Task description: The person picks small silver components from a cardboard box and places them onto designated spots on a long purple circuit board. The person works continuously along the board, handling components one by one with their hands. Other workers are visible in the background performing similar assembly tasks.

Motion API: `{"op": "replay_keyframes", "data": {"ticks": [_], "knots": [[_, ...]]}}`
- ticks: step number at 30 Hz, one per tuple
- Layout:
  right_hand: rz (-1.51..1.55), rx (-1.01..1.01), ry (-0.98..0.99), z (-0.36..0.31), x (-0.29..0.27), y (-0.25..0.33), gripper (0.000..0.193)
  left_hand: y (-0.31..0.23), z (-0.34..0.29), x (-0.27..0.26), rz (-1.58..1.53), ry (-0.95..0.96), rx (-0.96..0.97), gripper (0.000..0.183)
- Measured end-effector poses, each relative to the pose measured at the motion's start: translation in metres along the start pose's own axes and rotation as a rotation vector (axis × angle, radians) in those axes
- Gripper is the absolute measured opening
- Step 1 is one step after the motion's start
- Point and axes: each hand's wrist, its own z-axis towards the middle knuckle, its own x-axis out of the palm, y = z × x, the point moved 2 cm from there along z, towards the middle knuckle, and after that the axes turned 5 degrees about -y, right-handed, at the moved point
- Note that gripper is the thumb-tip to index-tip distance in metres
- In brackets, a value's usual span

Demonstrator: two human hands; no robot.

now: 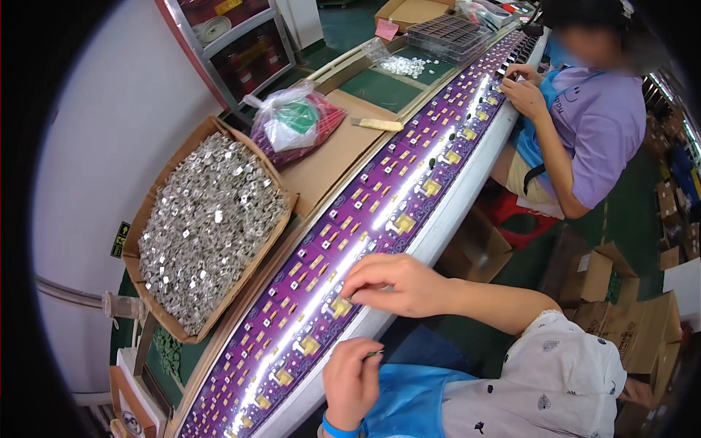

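A long strip of purple circuit boards (369,196), dotted with small white parts and gold pads, runs from near left to far right. Over its near edge, my right hand (403,285) has thumb and forefinger pinched together at a gold pad (340,306). Something tiny shows at those fingertips, but its kind is unclear. Closer to me, my left hand (352,381), with a blue band at the wrist, is closed beside the board strip. Between its thumb and forefinger is a small dark piece (374,354), too small to name.
Left of the strip stands a cardboard box (292,207) heaped with small silver metal parts (212,219). Beyond it are a plastic bag (298,123), a yellow-handled cutter (380,125), loose white pieces (406,67) and clear trays (447,36). A co-worker (595,131) handles the far boards.
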Motion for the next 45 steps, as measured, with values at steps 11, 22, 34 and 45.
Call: {"op": "replay_keyframes", "data": {"ticks": [11,22,34,45], "knots": [[-0.199,0.182,-0.296,0.019,-0.145,-0.037,0.018,-0.011,0.089,0.116,0.140,0.126,0.231,0.022],[-0.703,-0.187,-0.054,0.040,-0.151,-0.057,0.013,0.006,0.110,0.162,0.357,0.070,0.184,0.011],[-0.852,-0.310,0.029,0.043,-0.141,-0.059,0.018,0.008,0.110,0.162,0.394,0.094,0.179,0.014],[-0.826,-0.312,0.008,0.042,-0.138,-0.065,0.017,0.008,0.110,0.163,0.415,0.118,0.177,0.014]]}}
